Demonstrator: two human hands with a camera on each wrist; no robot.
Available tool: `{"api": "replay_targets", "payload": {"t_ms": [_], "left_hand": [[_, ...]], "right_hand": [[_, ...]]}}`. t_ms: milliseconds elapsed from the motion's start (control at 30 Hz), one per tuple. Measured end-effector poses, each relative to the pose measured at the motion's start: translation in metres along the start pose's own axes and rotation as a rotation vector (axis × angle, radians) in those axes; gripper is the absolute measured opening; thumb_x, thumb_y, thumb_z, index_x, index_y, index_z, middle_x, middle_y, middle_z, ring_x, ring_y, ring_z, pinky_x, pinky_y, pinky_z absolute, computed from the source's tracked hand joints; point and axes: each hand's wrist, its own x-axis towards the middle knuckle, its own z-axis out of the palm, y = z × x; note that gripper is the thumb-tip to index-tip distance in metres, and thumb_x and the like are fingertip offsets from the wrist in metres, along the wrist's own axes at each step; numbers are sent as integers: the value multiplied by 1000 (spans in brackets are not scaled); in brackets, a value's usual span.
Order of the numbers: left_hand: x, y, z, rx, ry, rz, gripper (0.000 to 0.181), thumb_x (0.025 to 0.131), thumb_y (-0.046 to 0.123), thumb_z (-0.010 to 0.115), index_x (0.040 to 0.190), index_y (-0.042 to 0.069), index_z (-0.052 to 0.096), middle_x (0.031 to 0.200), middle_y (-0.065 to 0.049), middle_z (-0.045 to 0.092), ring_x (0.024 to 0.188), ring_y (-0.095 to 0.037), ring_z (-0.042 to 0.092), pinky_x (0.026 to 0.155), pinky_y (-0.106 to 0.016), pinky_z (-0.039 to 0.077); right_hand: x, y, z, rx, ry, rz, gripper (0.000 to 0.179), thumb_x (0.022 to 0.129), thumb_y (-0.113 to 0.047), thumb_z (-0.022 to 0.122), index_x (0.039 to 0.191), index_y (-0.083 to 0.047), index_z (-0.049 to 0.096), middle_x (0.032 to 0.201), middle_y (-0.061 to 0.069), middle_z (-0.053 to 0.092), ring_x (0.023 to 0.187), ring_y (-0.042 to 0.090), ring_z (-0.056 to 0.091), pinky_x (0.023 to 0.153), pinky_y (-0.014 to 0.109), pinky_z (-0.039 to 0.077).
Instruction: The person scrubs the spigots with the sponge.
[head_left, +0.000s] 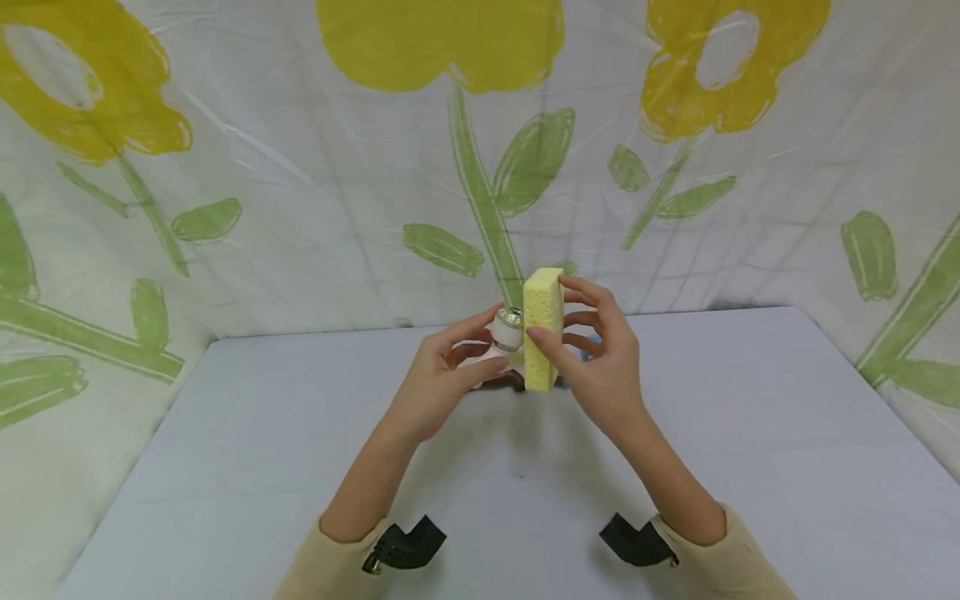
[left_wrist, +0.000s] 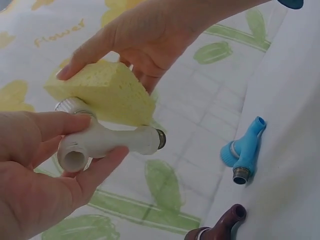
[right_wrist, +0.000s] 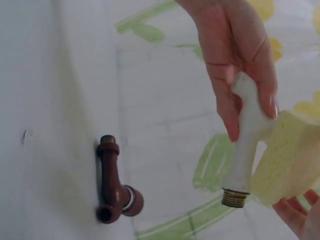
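Observation:
My left hand (head_left: 435, 375) grips a white plastic water tap (left_wrist: 107, 140) between thumb and fingers, above the table. The tap has a threaded metal end and a round knob. Opposite it, my right hand (head_left: 606, 362) pinches a thick yellow sponge (head_left: 538, 333) between thumb and fingertips. In the left wrist view the sponge lies right against the knob side of the tap. The right wrist view shows the tap's spout partly covered by the left fingers.
A brown tap (right_wrist: 114, 185) and a blue tap (left_wrist: 245, 147) lie on the white table (head_left: 262, 450), behind the hands. Beyond the table's far edge hangs a white sheet (head_left: 337, 275) painted with yellow flowers and green leaves.

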Motion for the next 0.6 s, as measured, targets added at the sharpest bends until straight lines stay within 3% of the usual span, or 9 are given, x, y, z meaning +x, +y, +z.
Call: {"api": "replay_targets", "payload": {"t_ms": [100,233,467,600], "left_hand": [[0,-1,3,6,30,15,57,96,-3,73,151,5,58,118,-12,62,109,-22,68,89,-32,64],[1,-3,5,-79,24,5,57,95,-10,70,149,-3,56,109,-10,61,91,-12,71,86,-42,65],[3,-5,5,-97,-19,-19,53,95,-12,69,147,-9,56,111,-12,67,92,-12,75,88,-48,65],[3,-5,6,-116,17,-43,50,95,-11,70,144,-9,59,113,-10,68,91,-11,75,86,-42,65]], "right_hand": [[-2,-2,1,2,16,-28,62,90,0,80,147,-7,56,131,6,60,99,19,64,83,21,61],[-2,-4,0,27,28,-74,63,90,3,79,147,-4,54,132,3,59,100,20,64,86,23,61],[4,0,-4,158,82,-49,58,92,9,73,146,-1,53,128,3,57,100,21,62,82,21,61],[4,-1,-5,257,82,-17,57,93,10,72,145,-5,53,128,5,57,101,23,62,82,22,62]]}}
